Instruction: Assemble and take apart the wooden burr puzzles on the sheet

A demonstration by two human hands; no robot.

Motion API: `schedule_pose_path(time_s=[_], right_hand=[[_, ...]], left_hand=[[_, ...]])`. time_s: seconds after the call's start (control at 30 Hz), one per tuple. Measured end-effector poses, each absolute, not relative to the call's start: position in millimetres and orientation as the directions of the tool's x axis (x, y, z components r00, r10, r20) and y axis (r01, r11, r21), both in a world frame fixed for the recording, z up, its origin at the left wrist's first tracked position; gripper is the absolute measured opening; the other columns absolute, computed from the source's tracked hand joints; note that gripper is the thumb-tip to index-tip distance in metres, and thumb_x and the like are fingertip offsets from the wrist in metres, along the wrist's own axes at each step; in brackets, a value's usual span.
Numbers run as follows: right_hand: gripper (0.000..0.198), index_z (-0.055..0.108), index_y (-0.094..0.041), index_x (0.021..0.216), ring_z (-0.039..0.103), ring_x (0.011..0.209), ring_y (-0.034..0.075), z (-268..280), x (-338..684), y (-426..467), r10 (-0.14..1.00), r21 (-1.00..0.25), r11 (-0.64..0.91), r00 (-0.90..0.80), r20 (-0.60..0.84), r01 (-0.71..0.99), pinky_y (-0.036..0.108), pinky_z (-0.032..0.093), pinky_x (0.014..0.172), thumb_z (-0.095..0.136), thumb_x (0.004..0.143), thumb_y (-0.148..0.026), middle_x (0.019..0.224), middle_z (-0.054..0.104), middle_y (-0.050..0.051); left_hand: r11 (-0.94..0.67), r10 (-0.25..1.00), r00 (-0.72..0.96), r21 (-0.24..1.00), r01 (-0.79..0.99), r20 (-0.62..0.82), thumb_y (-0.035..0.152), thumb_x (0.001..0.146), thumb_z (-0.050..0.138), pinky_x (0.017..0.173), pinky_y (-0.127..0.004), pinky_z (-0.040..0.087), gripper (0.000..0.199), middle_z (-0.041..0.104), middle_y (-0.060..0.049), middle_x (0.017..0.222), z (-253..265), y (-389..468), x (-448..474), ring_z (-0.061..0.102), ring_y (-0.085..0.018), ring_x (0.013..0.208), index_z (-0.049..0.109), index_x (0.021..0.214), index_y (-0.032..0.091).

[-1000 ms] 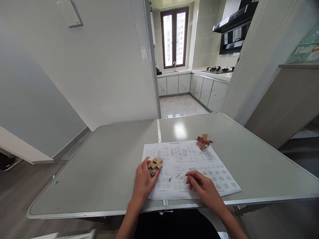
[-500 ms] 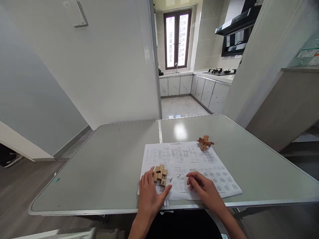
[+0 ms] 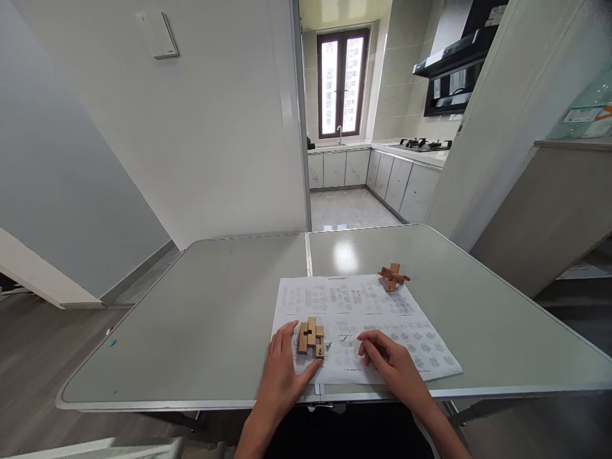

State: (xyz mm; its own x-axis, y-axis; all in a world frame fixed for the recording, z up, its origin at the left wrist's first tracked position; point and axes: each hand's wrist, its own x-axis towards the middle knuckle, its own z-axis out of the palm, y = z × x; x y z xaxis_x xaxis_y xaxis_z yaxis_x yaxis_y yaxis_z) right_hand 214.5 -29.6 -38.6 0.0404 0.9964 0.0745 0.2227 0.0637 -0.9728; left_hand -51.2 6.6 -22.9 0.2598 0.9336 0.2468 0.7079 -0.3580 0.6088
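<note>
Plainly, pale blocks [image 3: 311, 333] sit by the spread left hand [image 3: 282, 370], the right hand [image 3: 393, 362] (curled, grip unclear) apart.

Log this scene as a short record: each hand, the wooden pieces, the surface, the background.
Left hand: spread beside the pale wooden block assembly, thumb at its near edge; firm contact unclear
Right hand: fingers curled, over the printed sheet; nothing visible in its grasp
Pale assembly: on the sheet's left part, dark mark on one block
Brown wooden assembly: crossed pieces, at the sheet's far right corner, apart from both hands
Surface: grey-green table with pale metal edging
Background: kitchen with window and stove
</note>
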Motion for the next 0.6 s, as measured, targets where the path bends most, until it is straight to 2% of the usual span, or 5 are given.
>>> schedule_pose_path(time_s=[0.1, 0.23, 0.4, 0.5, 0.6], right_hand=[[0.041, 0.07, -0.022, 0.106, 0.066, 0.071, 0.021, -38, 214, -31, 0.995, -0.969, 0.079, 0.042, 0.092, 0.235, 0.033, 0.052, 0.068, 0.051, 0.101, -0.059, 0.085, 0.073, 0.006], [0.035, 0.07, -0.023, 0.106, 0.068, 0.073, 0.022, -34, 210, -32, 0.994, -0.946, 0.102, 0.001, 0.107, 0.308, 0.034, 0.054, 0.068, 0.052, 0.102, -0.053, 0.087, 0.074, 0.006], [0.025, 0.067, -0.027, 0.118, 0.07, 0.1, 0.027, -23, 195, -29, 0.979, -0.866, 0.201, -0.073, 0.189, 0.457, 0.04, 0.059, 0.086, 0.059, 0.098, -0.039, 0.117, 0.071, 0.008], [0.047, 0.057, -0.031, 0.138, 0.055, 0.134, 0.03, -23, 181, -25, 0.955, -0.806, 0.292, -0.109, 0.276, 0.515, 0.048, 0.05, 0.111, 0.063, 0.092, -0.029, 0.145, 0.057, 0.008], [0.063, 0.046, -0.032, 0.15, 0.041, 0.148, 0.03, -28, 167, -24, 0.946, -0.774, 0.319, -0.137, 0.293, 0.547, 0.052, 0.039, 0.122, 0.065, 0.09, -0.026, 0.156, 0.049, 0.006]], left_hand=[[-0.358, 0.933, 0.285, 0.631, 0.688, 0.218, 0.041, 0.085, 0.077, 0.111, -0.056, 0.046, 0.078, 0.053, -0.012, 0.147, -19, 9, -54, 0.053, -0.036, 0.136, 0.037, 0.151, 0.031], [-0.349, 0.927, 0.34, 0.691, 0.633, 0.157, 0.043, 0.08, 0.081, 0.102, -0.05, 0.052, 0.083, 0.064, -0.01, 0.124, -9, 18, -59, 0.065, -0.032, 0.115, 0.041, 0.151, 0.028], [-0.341, 0.907, 0.412, 0.732, 0.589, 0.09, 0.047, 0.072, 0.087, 0.087, -0.04, 0.056, 0.097, 0.066, -0.001, 0.096, 4, 34, -63, 0.066, -0.025, 0.089, 0.042, 0.156, 0.029], [-0.366, 0.887, 0.452, 0.735, 0.57, 0.091, 0.046, 0.073, 0.086, 0.09, -0.04, 0.055, 0.093, 0.07, -0.004, 0.111, 6, 39, -61, 0.064, -0.023, 0.09, 0.044, 0.155, 0.031], [-0.373, 0.877, 0.475, 0.735, 0.566, 0.079, 0.044, 0.076, 0.084, 0.097, -0.042, 0.054, 0.089, 0.066, -0.007, 0.134, 3, 37, -61, 0.063, -0.023, 0.095, 0.044, 0.154, 0.033]])
